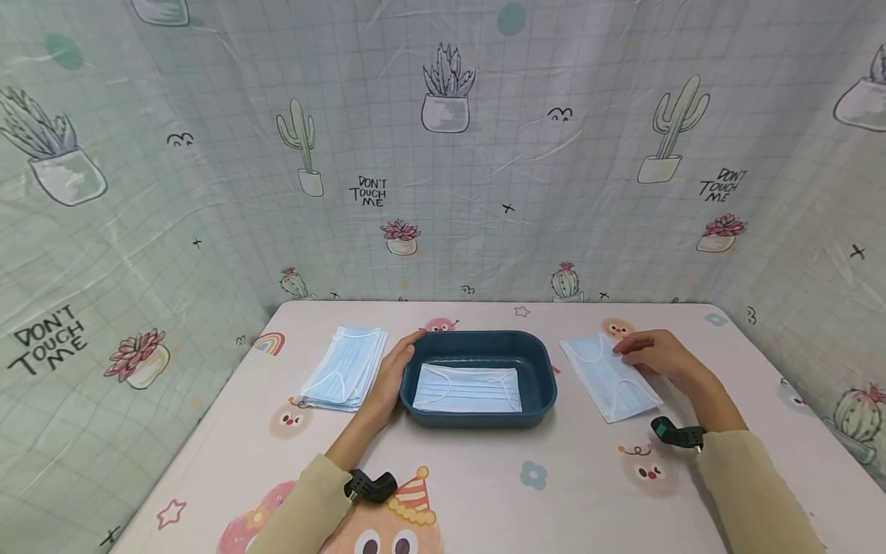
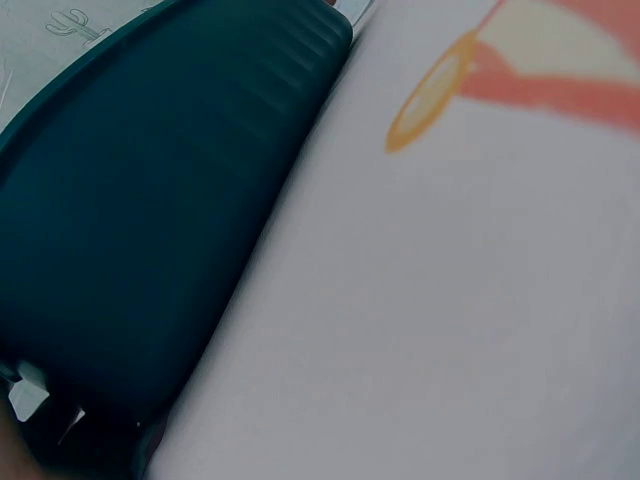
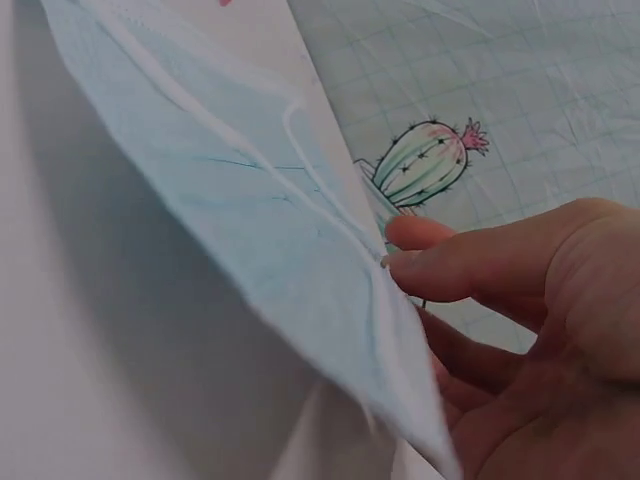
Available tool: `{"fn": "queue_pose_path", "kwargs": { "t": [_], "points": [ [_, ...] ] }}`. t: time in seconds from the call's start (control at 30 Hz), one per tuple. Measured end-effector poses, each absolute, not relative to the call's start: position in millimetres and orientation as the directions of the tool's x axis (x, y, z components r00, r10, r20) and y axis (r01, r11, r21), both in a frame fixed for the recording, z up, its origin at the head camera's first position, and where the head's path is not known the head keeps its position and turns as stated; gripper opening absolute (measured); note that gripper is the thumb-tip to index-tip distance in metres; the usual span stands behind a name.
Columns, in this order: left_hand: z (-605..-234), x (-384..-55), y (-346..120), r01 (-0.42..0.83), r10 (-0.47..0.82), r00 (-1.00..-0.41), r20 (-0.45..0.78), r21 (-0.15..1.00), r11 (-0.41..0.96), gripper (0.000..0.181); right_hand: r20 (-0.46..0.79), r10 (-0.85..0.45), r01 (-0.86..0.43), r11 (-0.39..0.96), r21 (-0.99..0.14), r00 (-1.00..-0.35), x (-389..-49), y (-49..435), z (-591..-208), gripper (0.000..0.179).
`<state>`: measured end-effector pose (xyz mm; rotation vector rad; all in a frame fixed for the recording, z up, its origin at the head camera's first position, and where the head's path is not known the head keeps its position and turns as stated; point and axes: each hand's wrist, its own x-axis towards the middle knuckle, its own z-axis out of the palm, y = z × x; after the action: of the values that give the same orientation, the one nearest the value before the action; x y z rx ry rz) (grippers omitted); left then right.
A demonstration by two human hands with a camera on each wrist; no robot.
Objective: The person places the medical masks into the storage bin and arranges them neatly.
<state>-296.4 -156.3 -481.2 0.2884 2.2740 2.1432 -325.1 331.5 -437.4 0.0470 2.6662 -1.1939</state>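
A dark teal rectangular bin (image 1: 477, 419) stands mid-table, and a pale blue pleated face mask (image 1: 467, 390) lies flat inside it. Along the bin's left wall rests my left hand (image 1: 389, 382), its fingers reaching toward the far left corner. Most of that hand is out of the left wrist view, where the bin's outer wall (image 2: 170, 200) fills the left side. Off to the right, my right hand (image 1: 664, 360) pinches the edge of another face mask (image 1: 609, 381) between thumb and fingers. In the right wrist view this mask (image 3: 230, 210) is tilted, its white ear loops showing.
A fanned stack of face masks (image 1: 344, 369) lies left of the bin, beside my left hand. The white table (image 1: 484, 508) has printed cartoon figures. A patterned sheet (image 1: 443, 192) hangs behind and at both sides of it.
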Motion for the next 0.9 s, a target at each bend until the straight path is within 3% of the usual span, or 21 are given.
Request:
{"fn": "queue_pose_path", "kwargs": {
  "t": [0.6,0.9],
  "points": [
    [-478.3,-295.0,-154.6,0.123,0.14,-0.984,0.114,0.991,0.055,0.046,-0.25,-0.099,0.131,0.641,-0.756,-0.963,-321.7,332.3,-429.5,0.052],
    [-476.6,-292.6,-154.6,0.117,0.128,-0.986,0.108,0.991,0.065,0.045,-0.204,-0.113,0.101,0.584,-0.806,-0.972,-322.3,334.4,-426.5,0.049]
  ]
}}
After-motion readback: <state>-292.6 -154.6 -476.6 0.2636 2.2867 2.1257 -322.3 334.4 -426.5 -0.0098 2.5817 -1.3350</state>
